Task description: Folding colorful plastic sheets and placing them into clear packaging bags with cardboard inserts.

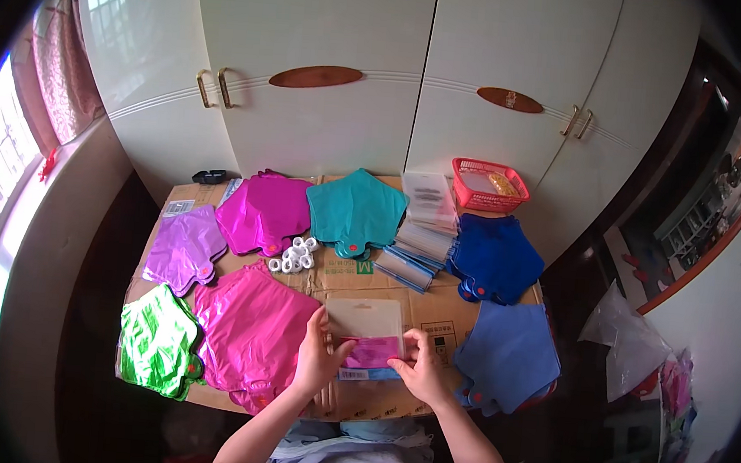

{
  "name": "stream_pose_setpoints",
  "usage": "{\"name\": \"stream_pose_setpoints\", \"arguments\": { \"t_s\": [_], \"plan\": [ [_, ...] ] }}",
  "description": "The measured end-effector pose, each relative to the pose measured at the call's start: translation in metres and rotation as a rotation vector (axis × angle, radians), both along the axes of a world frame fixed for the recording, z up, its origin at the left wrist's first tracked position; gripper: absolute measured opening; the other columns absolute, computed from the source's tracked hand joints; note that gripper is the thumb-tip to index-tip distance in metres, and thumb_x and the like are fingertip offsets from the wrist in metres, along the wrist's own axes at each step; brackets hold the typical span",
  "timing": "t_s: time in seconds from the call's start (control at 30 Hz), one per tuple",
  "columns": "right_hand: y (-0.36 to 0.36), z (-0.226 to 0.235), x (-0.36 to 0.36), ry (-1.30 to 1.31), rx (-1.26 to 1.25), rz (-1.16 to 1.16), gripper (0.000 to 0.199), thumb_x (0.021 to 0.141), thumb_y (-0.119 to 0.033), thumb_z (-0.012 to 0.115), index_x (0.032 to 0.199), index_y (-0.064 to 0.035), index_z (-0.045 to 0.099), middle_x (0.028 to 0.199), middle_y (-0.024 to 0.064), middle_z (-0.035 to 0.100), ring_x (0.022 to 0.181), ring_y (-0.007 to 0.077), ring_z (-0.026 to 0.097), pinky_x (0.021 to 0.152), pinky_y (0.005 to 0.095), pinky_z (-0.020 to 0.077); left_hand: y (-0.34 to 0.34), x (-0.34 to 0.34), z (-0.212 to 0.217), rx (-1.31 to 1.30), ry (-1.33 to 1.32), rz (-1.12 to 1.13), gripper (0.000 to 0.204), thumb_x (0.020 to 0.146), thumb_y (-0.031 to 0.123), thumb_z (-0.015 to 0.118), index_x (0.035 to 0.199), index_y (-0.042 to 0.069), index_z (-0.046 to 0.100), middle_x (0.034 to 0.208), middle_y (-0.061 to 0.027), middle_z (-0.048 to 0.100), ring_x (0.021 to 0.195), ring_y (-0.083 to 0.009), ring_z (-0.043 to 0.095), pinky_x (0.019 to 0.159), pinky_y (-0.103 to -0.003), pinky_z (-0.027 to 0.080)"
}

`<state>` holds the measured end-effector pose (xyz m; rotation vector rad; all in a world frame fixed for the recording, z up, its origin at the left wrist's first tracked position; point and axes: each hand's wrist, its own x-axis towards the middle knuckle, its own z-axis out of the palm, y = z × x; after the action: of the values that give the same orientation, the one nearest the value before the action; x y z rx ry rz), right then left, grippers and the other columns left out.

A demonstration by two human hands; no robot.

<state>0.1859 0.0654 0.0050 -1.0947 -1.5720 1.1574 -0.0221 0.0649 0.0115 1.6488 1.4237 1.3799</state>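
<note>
Near the front edge of the cardboard-covered table, a clear flat plastic packet (364, 318) with a hang-hole top is held between my two hands. A folded piece of pink foil (371, 351) shows inside its lower half. My left hand (319, 358) grips the packet's left edge, thumb on the front. Along the right edge, my right hand (423, 371) pinches it with thumb and fingers. Close to my left hand lies a large pile of hot-pink foil sheets (249, 331), shaped like flat foil balloons. Several small white rings or rolls (294, 256) are heaped beyond it.
More foil piles surround the cardboard (395, 307): green (157, 341), lilac (182, 250), magenta (265, 213), teal (355, 211), dark blue (499, 255) and grey-blue (509, 351). Clear packets (424, 243) lie stacked near a red basket (487, 204). White cupboards (309, 131) stand behind.
</note>
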Motion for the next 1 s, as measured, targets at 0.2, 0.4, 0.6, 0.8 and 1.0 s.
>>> {"name": "stream_pose_setpoints", "arguments": {
  "t_s": [0.2,0.4,0.6,0.8,1.0],
  "plan": [
    [-0.002,-0.015,0.003,-0.218,0.05,-0.201,0.047,0.076,-0.005,0.073,0.116,-0.0078,0.049,0.104,0.0135,0.05,0.084,0.0244,0.061,0.072,0.0339,0.0515,-0.028,0.012,0.0,0.309,0.646,-0.358,0.019,0.069,0.014,0.065,0.087,0.011,0.061,0.091,-0.0042,0.057,0.083,-0.0217,0.056,0.07,-0.036,0.046],
    [-0.009,0.009,0.018,-0.654,0.404,-0.182,0.028,0.077,-0.018,0.071,0.104,-0.014,0.066,0.112,0.0092,0.055,0.106,0.0296,0.052,0.092,0.039,0.0434,-0.043,0.019,-0.004,0.244,0.941,-0.468,0.024,0.072,0.015,0.058,0.096,0.01,0.063,0.095,-0.0032,0.057,0.091,-0.0203,0.057,0.072,-0.033,0.049],
    [-0.015,0.0,0.032,-0.612,0.348,0.067,0.027,0.074,-0.016,0.072,0.101,-0.0135,0.068,0.122,0.0055,0.058,0.121,0.0265,0.049,0.098,0.0383,0.0425,-0.041,0.024,-0.001,0.332,0.914,-0.437,0.032,0.073,0.015,0.057,0.105,0.006,0.059,0.088,-0.0036,0.052,0.085,-0.0181,0.055,0.067,-0.031,0.049],
    [-0.012,0.002,0.036,-0.716,0.407,0.054,0.027,0.076,-0.021,0.07,0.102,-0.0133,0.067,0.12,0.0034,0.061,0.123,0.0246,0.048,0.098,0.0407,0.0402,-0.041,0.033,-0.007,0.159,0.945,-0.406,0.033,0.076,0.017,0.057,0.108,0.006,0.057,0.095,-0.0075,0.053,0.09,-0.021,0.056,0.07,-0.034,0.05],
    [-0.013,0.005,0.04,-0.797,0.441,0.097,0.032,0.079,-0.023,0.066,0.108,-0.0122,0.066,0.122,0.0018,0.061,0.123,0.0244,0.048,0.1,0.0412,0.0378,-0.033,0.035,-0.006,0.264,0.962,-0.344,0.037,0.075,0.023,0.064,0.109,0.011,0.057,0.117,-0.014,0.053,0.112,-0.0325,0.05,0.094,-0.05,0.039]
  ]
}}
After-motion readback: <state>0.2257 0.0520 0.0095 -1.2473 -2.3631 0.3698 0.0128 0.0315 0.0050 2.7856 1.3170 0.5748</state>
